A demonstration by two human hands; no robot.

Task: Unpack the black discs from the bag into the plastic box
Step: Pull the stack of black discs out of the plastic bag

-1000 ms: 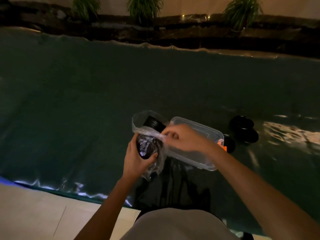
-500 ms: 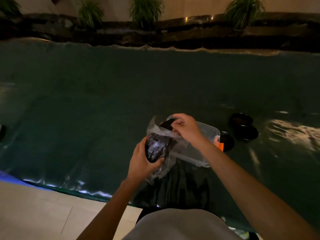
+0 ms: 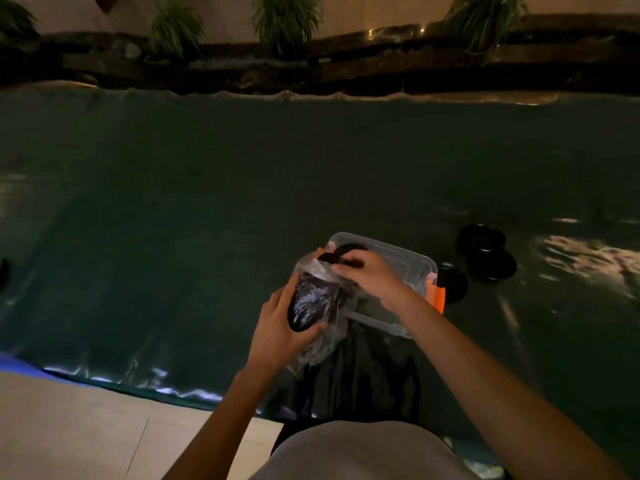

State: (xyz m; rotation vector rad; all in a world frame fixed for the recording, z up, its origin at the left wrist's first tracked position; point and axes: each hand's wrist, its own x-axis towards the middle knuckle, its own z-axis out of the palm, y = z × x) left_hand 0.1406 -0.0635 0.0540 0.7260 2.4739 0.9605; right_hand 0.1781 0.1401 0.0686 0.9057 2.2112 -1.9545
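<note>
Hands meet just below the centre of the frame, over a dark green sheet that covers most of the picture. The clear plastic bag, crumpled and dark with a stack of black discs inside, is gripped from below by the left hand, whose fingers and thumb are closed around the stack through the film. At the bag's mouth the right hand is pinched on a black disc that is lifted partly over the near-left corner of the plastic box. The box is seen lying directly behind and right of the bag, transparent, with an orange latch on its right end. Further black discs are seen resting on the sheet to the right of the box, one just beside the latch and two overlapping a little farther right. Potted plants are lined along the top edge.
</note>
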